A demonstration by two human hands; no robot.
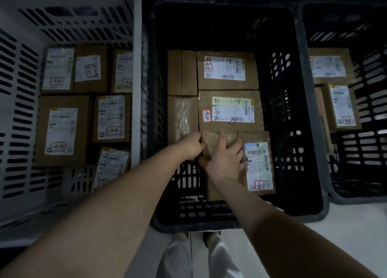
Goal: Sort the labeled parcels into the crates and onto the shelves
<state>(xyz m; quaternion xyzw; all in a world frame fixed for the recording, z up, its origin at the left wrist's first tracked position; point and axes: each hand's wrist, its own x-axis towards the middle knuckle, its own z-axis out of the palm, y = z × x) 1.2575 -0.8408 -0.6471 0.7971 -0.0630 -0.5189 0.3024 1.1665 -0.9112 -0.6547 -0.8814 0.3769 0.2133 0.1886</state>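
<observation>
3 crates: white crate (137, 68) holds 6 brown parcels, middle black crate (287, 152) holds 5, right black crate (368, 152) shows at least 2. Middle-crate labels carry a red-boxed handwritten 泰安; white-crate marks look like 济南, and the printed text is too small to read. The parcel (258, 162), a taped brown carton with a white barcode label, sits near-right in the middle crate, with left hand (191, 145) gripping its left edge and right hand (225, 160) clamped over the top.
</observation>
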